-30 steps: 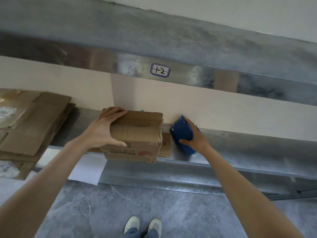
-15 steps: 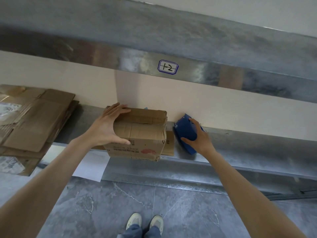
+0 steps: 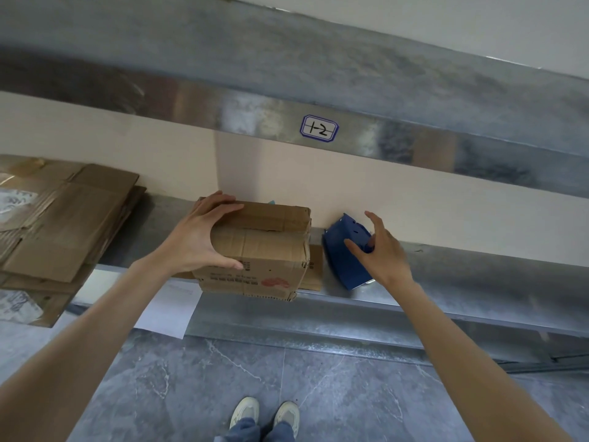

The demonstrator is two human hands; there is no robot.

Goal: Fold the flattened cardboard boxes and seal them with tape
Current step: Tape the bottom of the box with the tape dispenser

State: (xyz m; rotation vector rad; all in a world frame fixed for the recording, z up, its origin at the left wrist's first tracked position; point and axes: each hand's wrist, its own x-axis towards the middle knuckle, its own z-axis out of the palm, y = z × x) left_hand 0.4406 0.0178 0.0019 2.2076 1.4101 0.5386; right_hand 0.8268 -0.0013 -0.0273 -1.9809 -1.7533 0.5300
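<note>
A small folded cardboard box (image 3: 261,250) with red print on its front sits on the metal shelf (image 3: 478,275), overhanging the front edge. My left hand (image 3: 197,240) grips its left end, fingers on top and thumb on the front face. To its right a blue tape dispenser (image 3: 341,260) stands on the shelf by the wall. My right hand (image 3: 382,253) holds it loosely with the thumb and curled fingers, index finger lifted off. A flat cardboard piece (image 3: 314,266) lies between box and dispenser.
A stack of flattened cardboard boxes (image 3: 63,224) lies on the shelf at the left. A white sheet (image 3: 165,311) hangs below the shelf edge. An upper metal shelf carries a label (image 3: 319,129). My shoes (image 3: 264,416) stand on grey floor tiles.
My right hand has loosened on the tape dispenser, its index finger lifting off. The left hand keeps its grip on the box, which has not moved.
</note>
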